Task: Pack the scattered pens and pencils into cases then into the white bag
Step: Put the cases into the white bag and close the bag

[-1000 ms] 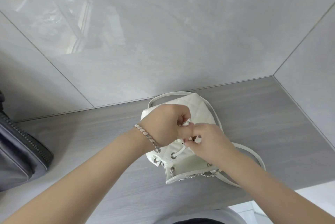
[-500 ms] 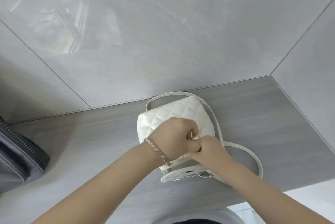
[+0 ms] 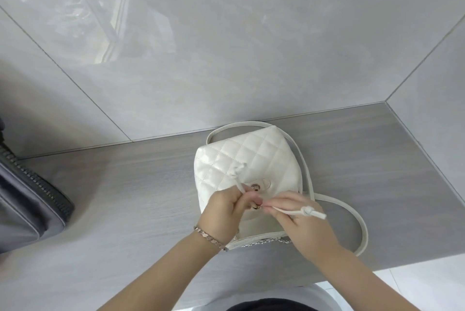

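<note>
The white quilted bag (image 3: 247, 159) lies on the grey wood-grain ledge (image 3: 125, 197) with its flap folded down over the opening and a silver clasp showing. My left hand (image 3: 222, 212) pinches one end of the white drawstring (image 3: 289, 212) at the bag's front. My right hand (image 3: 299, 217) pinches the other end, and its knotted tip lies across my fingers. The two hands nearly touch in front of the clasp. No pens, pencils or cases are visible.
A dark grey zippered bag (image 3: 27, 200) sits at the ledge's left edge. The white bag's long strap (image 3: 362, 230) loops out to the right. Glossy grey wall tiles (image 3: 226, 46) rise behind, and the ledge's front edge runs close below my hands.
The quilted flap has come down over the bag's opening. My hands have shifted toward me to the bag's front and now hold the drawstring ends, one pulled out to the right.
</note>
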Tool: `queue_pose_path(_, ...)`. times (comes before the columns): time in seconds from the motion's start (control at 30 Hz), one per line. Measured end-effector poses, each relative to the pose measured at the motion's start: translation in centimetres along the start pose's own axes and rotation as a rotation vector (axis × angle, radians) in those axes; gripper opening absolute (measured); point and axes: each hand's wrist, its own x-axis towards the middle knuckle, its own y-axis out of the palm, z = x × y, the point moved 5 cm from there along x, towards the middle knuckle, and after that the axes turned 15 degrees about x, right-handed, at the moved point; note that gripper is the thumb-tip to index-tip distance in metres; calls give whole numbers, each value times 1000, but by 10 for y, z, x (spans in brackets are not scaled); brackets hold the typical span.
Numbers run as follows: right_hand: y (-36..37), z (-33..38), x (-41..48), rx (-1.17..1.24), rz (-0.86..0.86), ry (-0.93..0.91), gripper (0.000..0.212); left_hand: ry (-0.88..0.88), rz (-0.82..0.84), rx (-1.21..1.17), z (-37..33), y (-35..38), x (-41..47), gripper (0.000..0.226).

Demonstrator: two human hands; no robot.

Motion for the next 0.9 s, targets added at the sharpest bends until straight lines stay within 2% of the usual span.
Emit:
queue_pose_path(0.07,4,6,-4,-136,95,-193,23,-221,-123,-275,16,-1,-4,44)
queue_pose_path(0.1,8,5,-8,-191,138,-274,28,-308,-162,-356,23,1,-6,43)
queue_pose_path(0.17,11,-2,-14,-197,155,-314,27,-395,-196,-344,34,6,-12,35)
queue_pose_path(0.2,11,-4,-15,-158,154,-264,24,-401,-205,-302,40,6,-13,33)
queue_pose_path(0.27,11,-6,-6,-45,144,-32,13,-384,-206,-206,47,2,-10,32)
queue_pose_path(0.33,12,-15,7,-2,124,254,17,-403,-153,-157,49,-1,-3,29)
queue_pose_path(0.4,16,-21,24,18,98,400,24,-476,-90,-170,51,0,3,29)
queue_pose_path(0.47,18,-22,37,79,65,458,21,-510,-79,-164,52,-1,10,29)
queue_pose_path(0.53,20,-23,43,132,53,520,15,-514,-135,-141,51,-8,13,25)
queue_pose_path(0.6,18,-25,43,121,20,538,15,-518,-238,-75,49,-16,11,22)
queue_pose_path(0.63,17,-25,43,117,-5,531,18,-514,-315,-17,47,-21,8,28)
queue_pose_path(0.7,16,-26,40,119,-65,527,25,-383,-488,162,38,-30,1,46)
queue_pose_path(0.73,15,-26,38,122,-91,528,30,-266,-508,243,31,-32,0,48)
queue_pose_path(0.77,15,-27,37,128,-108,525,33,-154,-454,304,23,-31,1,47)
queue_pose_path(0.83,15,-27,37,131,-113,518,34,32,-155,379,16,-16,9,42)
queue_pose_path(0.9,16,-23,36,96,-94,479,28,139,118,383,20,-2,16,41)
